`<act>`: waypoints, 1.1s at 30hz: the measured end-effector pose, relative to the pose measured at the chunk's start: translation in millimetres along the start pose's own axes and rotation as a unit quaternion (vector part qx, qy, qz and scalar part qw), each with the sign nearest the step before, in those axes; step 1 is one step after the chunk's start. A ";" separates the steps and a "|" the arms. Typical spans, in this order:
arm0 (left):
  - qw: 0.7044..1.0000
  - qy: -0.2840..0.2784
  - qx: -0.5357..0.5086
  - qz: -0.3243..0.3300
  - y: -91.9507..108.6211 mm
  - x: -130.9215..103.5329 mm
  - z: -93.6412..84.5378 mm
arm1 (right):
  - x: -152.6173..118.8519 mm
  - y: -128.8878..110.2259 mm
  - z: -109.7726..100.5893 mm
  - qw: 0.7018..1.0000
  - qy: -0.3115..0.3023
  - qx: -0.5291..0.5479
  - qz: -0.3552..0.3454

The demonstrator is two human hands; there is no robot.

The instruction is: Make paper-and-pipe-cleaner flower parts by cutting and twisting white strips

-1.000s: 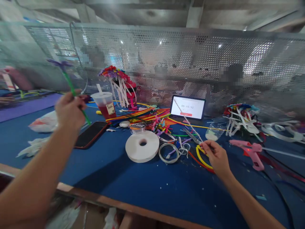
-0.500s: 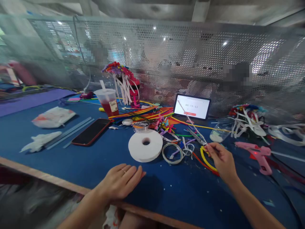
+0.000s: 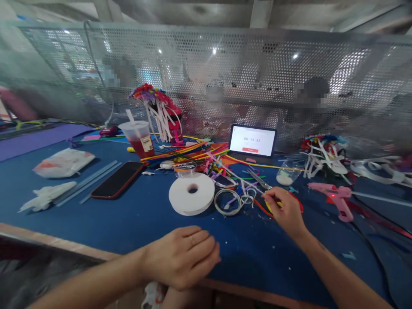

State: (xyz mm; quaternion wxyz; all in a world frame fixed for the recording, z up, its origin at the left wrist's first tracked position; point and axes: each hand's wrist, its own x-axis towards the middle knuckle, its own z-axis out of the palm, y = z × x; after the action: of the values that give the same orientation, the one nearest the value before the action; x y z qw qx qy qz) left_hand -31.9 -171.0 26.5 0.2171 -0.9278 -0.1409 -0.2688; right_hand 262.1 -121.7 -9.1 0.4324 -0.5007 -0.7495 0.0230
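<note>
My right hand (image 3: 285, 210) pinches the lower end of a thin pale stem (image 3: 236, 175) between thumb and fingertips. The stem slants up and left across the table. Just beyond my fingers are scissors (image 3: 259, 179), their blades pointing away; a yellow and red loop, perhaps their handles, is partly hidden under my hand. My left hand (image 3: 185, 255) is near the front edge, palm down, fingers together and loosely curled, with nothing visible in it. Between and beyond my hands are a roll of white ribbon (image 3: 178, 197) and a coil of wire (image 3: 228, 202).
A pink glue gun (image 3: 334, 197) lies at the right. Behind the roll is a pile of coloured pipe cleaners (image 3: 193, 150). A tablet (image 3: 252, 140), a drink cup (image 3: 138, 139) and a phone (image 3: 117, 180) are also there. A perforated metal screen (image 3: 199, 73) rises behind.
My left hand has moved right and nearer to me, its fingers curling more. My right hand has lowered the stem slightly. The whole view has shifted a little.
</note>
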 end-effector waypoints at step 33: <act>0.993 -0.030 -0.040 -0.107 -26.7 58.0 87.9 | -3.1 -15.5 2.4 0.984 -0.036 -0.114 -0.135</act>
State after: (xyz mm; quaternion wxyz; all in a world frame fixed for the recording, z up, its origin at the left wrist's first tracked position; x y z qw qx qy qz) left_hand 43.7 -97.4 0.8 0.1453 -0.9230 -0.2348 -0.2680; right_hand 249.5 -130.9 -5.3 0.3447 -0.4397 -0.8230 -0.1030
